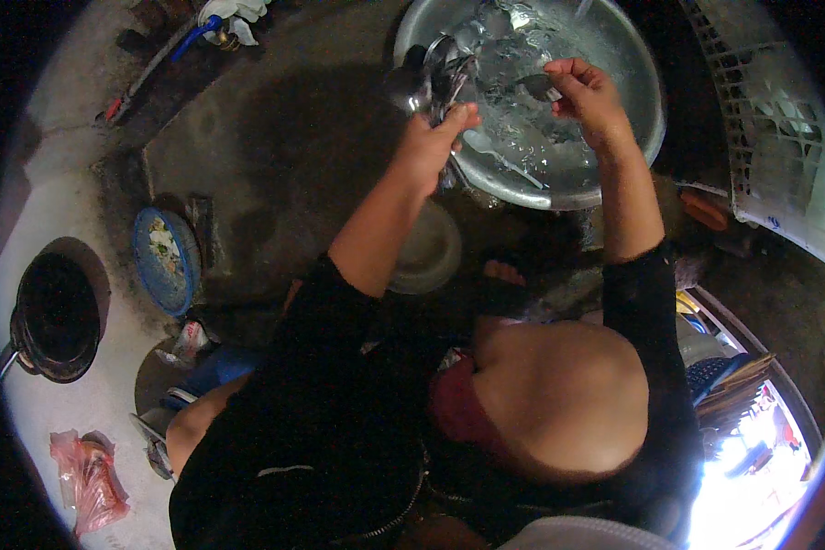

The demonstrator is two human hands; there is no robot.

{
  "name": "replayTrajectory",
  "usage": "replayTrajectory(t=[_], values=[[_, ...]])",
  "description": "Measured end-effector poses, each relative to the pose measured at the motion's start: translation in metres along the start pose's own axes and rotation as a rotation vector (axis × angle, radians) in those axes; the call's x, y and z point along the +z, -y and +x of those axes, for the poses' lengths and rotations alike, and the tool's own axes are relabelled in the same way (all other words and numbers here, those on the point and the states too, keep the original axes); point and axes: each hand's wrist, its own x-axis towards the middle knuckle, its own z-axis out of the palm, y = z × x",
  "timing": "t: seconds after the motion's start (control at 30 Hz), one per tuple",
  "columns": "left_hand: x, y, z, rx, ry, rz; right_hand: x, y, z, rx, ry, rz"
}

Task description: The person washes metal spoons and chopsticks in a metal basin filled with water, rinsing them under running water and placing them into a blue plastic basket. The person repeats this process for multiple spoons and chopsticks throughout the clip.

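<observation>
A wide metal basin (629, 158) with water in it stands before me. My left hand (440, 137) grips a bundle of metal spoons and other cutlery (447, 72) at the basin's left rim, their heads pointing away from me. Over the water, my right hand (584, 93) pinches a single spoon (537, 86) between thumb and fingers. A pale spoon (502, 158) lies in the basin near its front wall. Other things under the rippling water are too blurred to tell apart.
Right of the basin stands a white plastic basket (763, 165). A round bowl (423, 251) sits on the floor below my left forearm. Farther left are a blue-rimmed strainer (167, 261) holding food scraps, a dark pan (58, 316) and a pink plastic bag (91, 481).
</observation>
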Motion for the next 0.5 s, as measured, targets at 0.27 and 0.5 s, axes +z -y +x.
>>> replayTrajectory(t=[0.27,0.5], values=[[0.007,-0.001,0.011,0.276,0.323,0.387,0.024,0.020,-0.005,0.194,0.323,0.502],[-0.014,0.006,0.005,-0.165,0.228,-0.307,-0.009,-0.047,0.035,-0.048,-0.210,-0.681]])
